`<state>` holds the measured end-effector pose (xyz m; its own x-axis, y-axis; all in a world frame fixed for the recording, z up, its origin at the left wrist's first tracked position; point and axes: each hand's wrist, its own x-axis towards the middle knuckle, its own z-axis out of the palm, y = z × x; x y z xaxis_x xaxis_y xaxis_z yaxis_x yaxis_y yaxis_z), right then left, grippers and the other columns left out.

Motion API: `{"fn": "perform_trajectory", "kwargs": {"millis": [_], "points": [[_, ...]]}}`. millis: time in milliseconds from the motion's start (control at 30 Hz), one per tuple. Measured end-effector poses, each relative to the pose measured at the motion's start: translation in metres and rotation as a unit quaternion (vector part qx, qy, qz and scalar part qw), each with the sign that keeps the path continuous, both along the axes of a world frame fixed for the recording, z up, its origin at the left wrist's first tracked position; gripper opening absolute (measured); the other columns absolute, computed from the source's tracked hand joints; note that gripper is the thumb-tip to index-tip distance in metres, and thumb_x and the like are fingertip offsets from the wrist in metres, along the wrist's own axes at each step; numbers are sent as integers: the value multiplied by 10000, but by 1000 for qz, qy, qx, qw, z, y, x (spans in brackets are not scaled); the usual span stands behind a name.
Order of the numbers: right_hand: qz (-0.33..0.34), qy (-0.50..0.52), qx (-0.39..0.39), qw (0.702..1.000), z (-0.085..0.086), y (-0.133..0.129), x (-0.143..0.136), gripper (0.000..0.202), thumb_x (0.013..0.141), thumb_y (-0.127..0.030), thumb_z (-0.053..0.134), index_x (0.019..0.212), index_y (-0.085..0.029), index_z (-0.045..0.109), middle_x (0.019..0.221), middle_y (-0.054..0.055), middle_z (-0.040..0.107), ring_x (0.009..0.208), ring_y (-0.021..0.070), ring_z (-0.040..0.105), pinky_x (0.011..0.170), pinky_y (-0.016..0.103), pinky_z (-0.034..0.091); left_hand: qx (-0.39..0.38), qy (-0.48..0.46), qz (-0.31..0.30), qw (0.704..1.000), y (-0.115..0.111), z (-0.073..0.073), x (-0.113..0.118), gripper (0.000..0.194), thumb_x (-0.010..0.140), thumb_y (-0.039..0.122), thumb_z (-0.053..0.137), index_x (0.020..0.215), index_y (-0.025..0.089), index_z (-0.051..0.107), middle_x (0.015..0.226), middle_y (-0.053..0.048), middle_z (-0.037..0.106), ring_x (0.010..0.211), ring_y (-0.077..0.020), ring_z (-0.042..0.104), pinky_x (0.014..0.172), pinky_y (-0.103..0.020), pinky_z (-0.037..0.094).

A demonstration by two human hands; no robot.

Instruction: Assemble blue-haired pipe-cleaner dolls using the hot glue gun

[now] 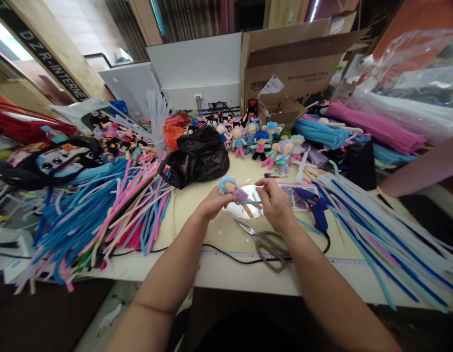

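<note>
Your left hand (214,201) is clamped on the doll (234,191) above the worktop (197,215); your right hand (274,201) pinches the blue pipe cleaner (252,202), lying crosswise at the doll's waist.

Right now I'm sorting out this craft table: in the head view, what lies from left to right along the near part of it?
Heap of pipe cleaners → left hand holding a small doll → right hand → blue glue gun → long blue and white pipe cleaners.
</note>
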<state>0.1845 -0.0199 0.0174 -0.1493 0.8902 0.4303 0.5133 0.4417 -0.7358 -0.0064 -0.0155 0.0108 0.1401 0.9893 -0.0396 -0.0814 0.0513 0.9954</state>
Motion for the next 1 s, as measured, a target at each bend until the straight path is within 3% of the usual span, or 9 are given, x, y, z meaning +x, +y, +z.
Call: {"fn": "perform_trajectory", "kwargs": {"millis": [133, 267, 400, 1000], "points": [[87, -51, 14, 995, 5, 2, 8, 175, 807, -374, 647, 874, -212, 650, 756, 12, 547, 673, 154, 529, 631, 281, 392, 2, 6, -10, 1000, 1, 2, -3, 271, 564, 148, 630, 830, 172, 585, 614, 51, 483, 524, -83, 381, 457, -225, 236], [140, -91, 41, 985, 7, 4, 12, 57, 817, -262, 649, 820, -211, 673, 831, 32, 573, 744, 156, 555, 666, 280, 413, 7, 16, -16, 1000, 1, 3, -5, 221, 575, 168, 627, 788, 165, 564, 619, 53, 477, 522, -76, 367, 449, -223, 228], [141, -84, 51, 985, 7, 4, 10, 76, 828, -186, 627, 760, -193, 660, 769, 23, 573, 723, 147, 551, 668, 276, 407, 15, 33, -29, 999, 1, 2, -6, 217, 575, 164, 623, 779, 159, 551, 622, 60, 472, 543, -75, 377, 470, -215, 255], [133, -50, -20, 990, 7, 9, 14, 62, 751, -159, 676, 698, -192, 672, 730, 14, 554, 702, 151, 541, 644, 289, 392, 28, -13, -96, 995, 1, 4, -5, 225, 566, 126, 644, 770, 154, 552, 697, 33, 555, 647, -98, 448, 594, -234, 338]]}}
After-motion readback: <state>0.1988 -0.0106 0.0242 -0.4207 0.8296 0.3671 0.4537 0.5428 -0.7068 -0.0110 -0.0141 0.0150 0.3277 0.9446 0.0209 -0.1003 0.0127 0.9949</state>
